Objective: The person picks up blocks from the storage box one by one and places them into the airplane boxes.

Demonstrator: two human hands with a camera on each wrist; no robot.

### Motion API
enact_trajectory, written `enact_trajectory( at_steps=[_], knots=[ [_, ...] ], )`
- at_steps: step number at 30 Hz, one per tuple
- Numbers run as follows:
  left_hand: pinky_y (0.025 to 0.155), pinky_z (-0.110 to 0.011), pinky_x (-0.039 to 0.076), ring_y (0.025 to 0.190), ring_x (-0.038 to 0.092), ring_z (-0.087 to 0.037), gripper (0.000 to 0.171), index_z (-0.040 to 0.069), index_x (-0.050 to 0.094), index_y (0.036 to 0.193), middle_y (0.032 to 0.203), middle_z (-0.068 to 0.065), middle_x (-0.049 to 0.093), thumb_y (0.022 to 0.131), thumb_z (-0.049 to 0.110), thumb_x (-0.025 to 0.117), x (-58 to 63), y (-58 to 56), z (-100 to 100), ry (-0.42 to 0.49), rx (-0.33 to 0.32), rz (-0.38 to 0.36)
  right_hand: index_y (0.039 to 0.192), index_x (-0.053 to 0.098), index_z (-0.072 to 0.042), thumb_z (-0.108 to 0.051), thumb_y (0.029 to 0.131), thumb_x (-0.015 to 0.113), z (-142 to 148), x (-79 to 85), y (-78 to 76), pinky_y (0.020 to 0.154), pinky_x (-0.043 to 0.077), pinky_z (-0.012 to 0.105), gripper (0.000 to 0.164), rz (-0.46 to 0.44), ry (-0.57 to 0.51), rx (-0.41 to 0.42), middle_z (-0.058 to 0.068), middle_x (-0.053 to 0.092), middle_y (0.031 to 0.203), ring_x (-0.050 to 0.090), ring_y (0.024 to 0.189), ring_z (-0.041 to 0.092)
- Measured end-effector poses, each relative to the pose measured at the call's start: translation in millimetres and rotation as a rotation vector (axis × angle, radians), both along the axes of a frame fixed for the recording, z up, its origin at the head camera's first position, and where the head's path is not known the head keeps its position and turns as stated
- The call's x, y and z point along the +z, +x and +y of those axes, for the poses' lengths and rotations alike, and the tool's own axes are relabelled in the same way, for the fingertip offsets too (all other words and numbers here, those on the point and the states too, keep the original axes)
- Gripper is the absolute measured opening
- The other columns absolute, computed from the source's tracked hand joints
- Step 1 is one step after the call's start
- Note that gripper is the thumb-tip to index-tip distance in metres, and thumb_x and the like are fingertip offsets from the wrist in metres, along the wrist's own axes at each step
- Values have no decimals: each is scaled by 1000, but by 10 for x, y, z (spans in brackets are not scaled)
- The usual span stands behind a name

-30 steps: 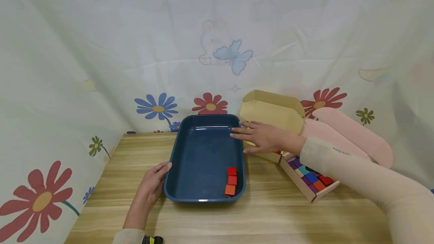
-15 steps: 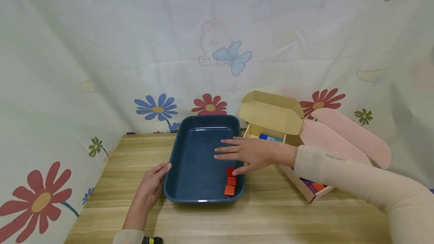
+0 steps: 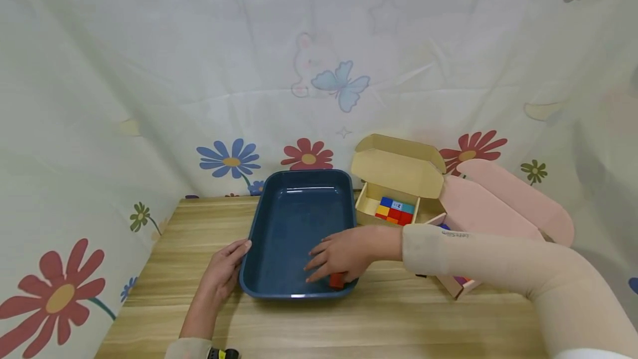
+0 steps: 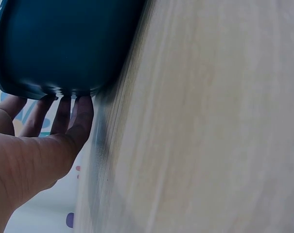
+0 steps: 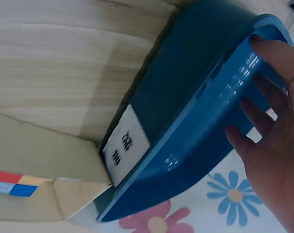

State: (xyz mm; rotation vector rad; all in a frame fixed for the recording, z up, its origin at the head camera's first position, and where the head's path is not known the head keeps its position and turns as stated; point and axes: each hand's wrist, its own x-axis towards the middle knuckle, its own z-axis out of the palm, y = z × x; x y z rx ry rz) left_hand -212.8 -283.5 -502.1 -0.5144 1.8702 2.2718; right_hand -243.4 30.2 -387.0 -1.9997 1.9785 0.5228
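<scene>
A dark blue rectangular tray [image 3: 299, 226] stands on the wooden table. My left hand [image 3: 223, 269] rests against its left side; in the left wrist view the extended fingers [image 4: 61, 116] touch the outer wall. Over the near right corner inside the tray is my right hand [image 3: 341, 256], fingers spread and pointing left. One red block [image 3: 336, 281] shows at the edge of this hand, by the thumb side. Other red blocks there are hidden under the hand. In the right wrist view the fingers [image 5: 257, 116] look loosely extended, with nothing seen between them.
Right of the tray stands an open yellow box [image 3: 369, 204] with coloured blocks [image 3: 395, 210]. Beside it an open pink box [image 3: 498, 209] holds more blocks, mostly hidden by the right sleeve [image 3: 458, 251]. A patterned cloth [image 3: 319, 121] hangs behind the table [image 3: 199, 220].
My right hand has moved from the tray's far right rim down to the near right corner, over the red blocks. The yellow box's blocks have come into view. My left hand has stayed put.
</scene>
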Motion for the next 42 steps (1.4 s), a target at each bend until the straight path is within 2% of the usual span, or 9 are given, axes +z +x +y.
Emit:
enact_trajectory(
  at_steps=[7,11,14,18,24,28,34,42],
  knots=[
    [82,-26,52,95,63,-10,50,-1,53,128,101,1,68,88,24,68,4,4,-13,-7,-13,-4,150,21,-33,-27,90,63,-207,-112,55,112,27,40,73,81,127,107,-10,25,154,26,140,14],
    [82,-26,52,95,63,-10,54,-2,51,131,102,0,67,87,25,69,10,3,-22,-10,-16,-5,146,36,-30,-20,90,63,-252,-205,70,109,34,36,63,123,143,147,-12,37,147,38,132,10],
    [81,-26,52,95,63,-10,54,-2,50,131,102,0,68,88,24,68,14,3,-17,-9,-22,-3,137,50,-29,-14,91,61,-243,-260,88,97,46,28,49,123,137,156,-14,46,140,52,119,8],
    [81,-26,52,94,63,-10,52,-2,52,129,101,1,68,88,24,68,18,5,-15,-8,-15,-4,122,63,-29,-12,93,58,-200,-286,107,76,54,22,34,104,96,143,-15,55,129,63,99,8],
    [81,-27,52,94,63,-10,51,-1,53,128,100,1,68,87,24,68,9,1,-7,-8,-10,-11,101,70,-25,-9,90,59,-148,-316,93,59,52,21,22,119,24,174,-11,64,102,62,76,8],
    [80,-27,53,92,63,-11,50,-1,53,128,98,0,68,88,25,68,7,-5,0,-5,1,-20,103,69,-20,-10,92,59,-145,-263,43,65,52,18,18,54,-9,156,-8,64,100,61,77,7],
    [80,-27,53,93,63,-12,51,-1,54,126,100,-1,68,88,28,68,33,-8,13,-17,2,-18,110,67,-19,-17,92,63,-107,-57,-48,76,51,14,18,-28,-62,35,-7,63,108,59,83,6],
    [79,-26,52,93,62,-10,51,1,54,128,102,0,66,88,30,67,39,12,54,-40,15,-15,123,63,-18,-23,87,69,49,166,-96,85,51,19,36,-17,-163,-46,-2,62,122,61,103,10]
  ],
)
